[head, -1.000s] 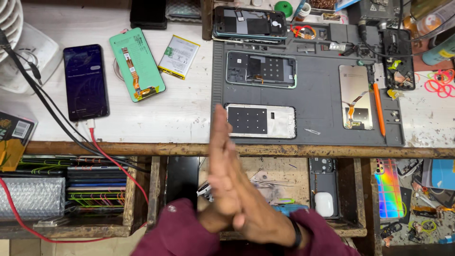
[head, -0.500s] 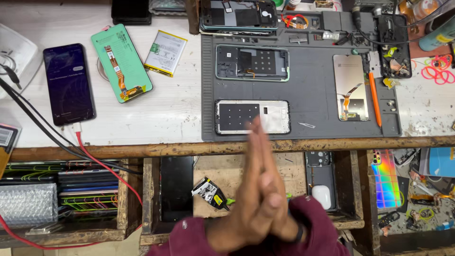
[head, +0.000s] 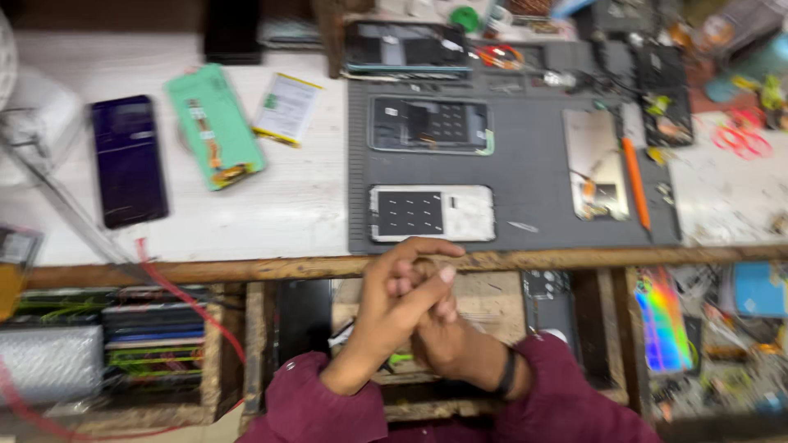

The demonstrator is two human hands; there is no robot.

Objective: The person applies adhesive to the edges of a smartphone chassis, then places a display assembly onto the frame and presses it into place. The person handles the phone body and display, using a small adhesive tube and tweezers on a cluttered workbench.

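From the head camera, your left hand (head: 392, 308) and your right hand (head: 447, 332) are clasped together just below the worn wooden front edge of the bench (head: 246, 269). The left hand's fingers (head: 423, 246) wrap over the right hand, so both are closed on each other and neither holds any object. A black band (head: 507, 373) sits on your right wrist, and both arms wear maroon sleeves (head: 316, 406).

Nearest your hands, just beyond the bench edge, lies a white rectangular phone frame with a dark dotted panel (head: 432, 212). It rests flat on the dark grey rubber work mat (head: 533, 205), at its near edge. Farther back on the mat lies a dark phone frame with a pale green rim (head: 430, 125). To the right on the mat is a silvery phone back panel (head: 595, 164), with an orange pen-shaped tool (head: 635, 182) just beside it.

Left of the mat, on the white bench top, lie a yellow-edged flat battery (head: 286, 108), a green display panel (head: 215, 125) and a dark blue phone (head: 129, 160). The whole picture is motion-blurred.
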